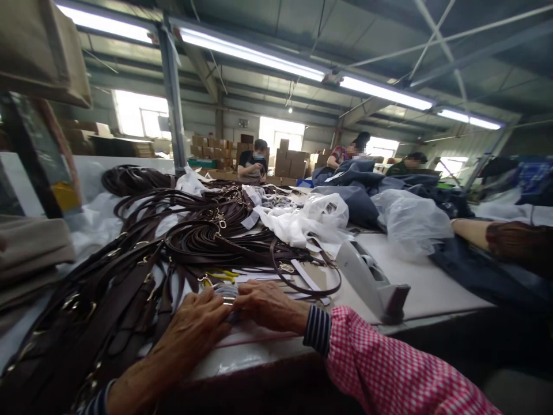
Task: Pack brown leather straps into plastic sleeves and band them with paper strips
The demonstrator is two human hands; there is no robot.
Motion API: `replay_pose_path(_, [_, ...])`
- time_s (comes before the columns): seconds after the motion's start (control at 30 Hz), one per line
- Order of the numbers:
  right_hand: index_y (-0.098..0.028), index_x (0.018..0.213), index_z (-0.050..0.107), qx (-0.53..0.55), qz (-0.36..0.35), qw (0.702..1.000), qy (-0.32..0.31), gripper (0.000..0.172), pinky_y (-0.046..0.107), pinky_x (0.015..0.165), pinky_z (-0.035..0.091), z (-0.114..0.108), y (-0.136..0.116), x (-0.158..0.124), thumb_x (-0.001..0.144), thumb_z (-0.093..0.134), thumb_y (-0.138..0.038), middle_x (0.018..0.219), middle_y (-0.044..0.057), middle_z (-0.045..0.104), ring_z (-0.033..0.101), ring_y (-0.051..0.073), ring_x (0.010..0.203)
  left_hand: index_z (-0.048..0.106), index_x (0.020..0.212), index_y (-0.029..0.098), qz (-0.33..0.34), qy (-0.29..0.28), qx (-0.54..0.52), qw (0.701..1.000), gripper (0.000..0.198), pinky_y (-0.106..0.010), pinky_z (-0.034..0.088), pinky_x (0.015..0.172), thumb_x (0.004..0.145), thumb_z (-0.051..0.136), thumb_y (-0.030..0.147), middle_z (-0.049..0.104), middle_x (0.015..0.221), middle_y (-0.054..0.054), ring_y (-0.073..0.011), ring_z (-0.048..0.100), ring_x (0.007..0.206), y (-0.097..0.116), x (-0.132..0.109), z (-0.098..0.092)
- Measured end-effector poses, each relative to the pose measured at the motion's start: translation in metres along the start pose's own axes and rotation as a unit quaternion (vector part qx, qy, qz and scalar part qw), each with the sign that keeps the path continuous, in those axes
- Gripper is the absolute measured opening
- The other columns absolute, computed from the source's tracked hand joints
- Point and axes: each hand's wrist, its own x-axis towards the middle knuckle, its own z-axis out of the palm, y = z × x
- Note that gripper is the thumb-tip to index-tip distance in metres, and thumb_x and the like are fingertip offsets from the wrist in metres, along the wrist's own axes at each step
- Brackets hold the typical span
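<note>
Leather straps (123, 305) slant away past left hand (194, 331), right hand (270, 305) beside it

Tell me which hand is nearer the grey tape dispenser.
Right. The right hand sits left of the tape dispenser, apart from it; the left hand lies farther left, beyond the right hand.

Left hand (192, 334) and right hand (270, 305) are pinching a small metal piece (227, 291) together (fingers mostly covering it), brown leather straps (207, 242) are lying in piles just beside them, a tape dispenser (371, 281) is sitting off to the right, pink checked sleeve (389, 363) showing.
</note>
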Motion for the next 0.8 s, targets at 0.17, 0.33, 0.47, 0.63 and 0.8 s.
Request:
replay_pose_path(0.17, [-0.023, 0.110, 0.070, -0.020, 0.003, 0.999, 0.027, 0.015, 0.026, 0.069, 0.037, -0.002, -0.004, -0.004, 0.099, 0.061, -0.019, 0.102, 0.003, 0.067, 0.058, 0.017, 0.089, 0.073, 0.106, 0.024, 0.059, 0.054, 0.087, 0.993, 0.027, -0.043, 0.037, 0.084, 0.092, 0.059, 0.005, 0.072, 0.100, -0.007, -0.0302, 0.056, 0.100, -0.005, 0.002, 0.019])
replay_pose_path(0.33, [-0.020, 0.115, 0.070, -0.010, 0.197, 0.979, 0.042, 0.019, 0.023, 0.079, 0.045, -0.052, 0.021, -0.032, 0.101, 0.061, -0.028, 0.107, 0.005, 0.072, 0.066, 0.015, 0.093, 0.070, 0.093, 0.022, 0.054, 0.083, 0.045, 0.994, 0.026, -0.044, 0.038, 0.086, 0.097, 0.050, 0.008, 0.069, 0.098, -0.008, -0.0302, 0.058, 0.099, -0.006, -0.002, 0.022])
replay_pose_path(0.47, [-0.013, 0.097, 0.073, -0.096, 0.349, 0.932, 0.034, 0.021, 0.030, 0.078, 0.046, -0.073, 0.059, -0.070, 0.097, 0.063, -0.032, 0.100, 0.013, 0.073, 0.069, 0.024, 0.095, 0.068, 0.085, 0.021, -0.044, 0.127, -0.135, 0.982, 0.023, -0.041, 0.042, 0.084, 0.098, 0.052, 0.032, 0.067, 0.091, -0.006, -0.0281, 0.059, 0.090, -0.007, 0.002, 0.010])
replay_pose_path(0.63, [-0.012, 0.088, 0.076, -0.140, 0.406, 0.902, -0.046, 0.019, 0.029, 0.068, 0.045, -0.056, 0.078, -0.087, 0.083, 0.071, -0.030, 0.094, 0.015, 0.077, 0.072, 0.027, 0.086, 0.076, 0.085, 0.020, -0.213, 0.112, -0.472, 0.848, 0.048, -0.028, 0.040, 0.066, 0.083, 0.067, 0.067, 0.069, 0.079, -0.002, -0.0220, 0.059, 0.074, -0.006, 0.017, -0.020])
replay_pose_path(0.8, [-0.014, 0.085, 0.075, -0.170, 0.398, 0.900, -0.046, 0.015, 0.027, 0.067, 0.043, -0.050, 0.081, -0.085, 0.084, 0.061, -0.014, 0.089, 0.013, 0.077, 0.072, 0.023, 0.079, 0.077, 0.085, 0.014, -0.248, 0.106, -0.661, 0.700, 0.054, -0.025, 0.039, 0.061, 0.070, 0.083, 0.066, 0.069, 0.075, -0.004, -0.0176, 0.055, 0.067, 0.002, 0.018, -0.036])
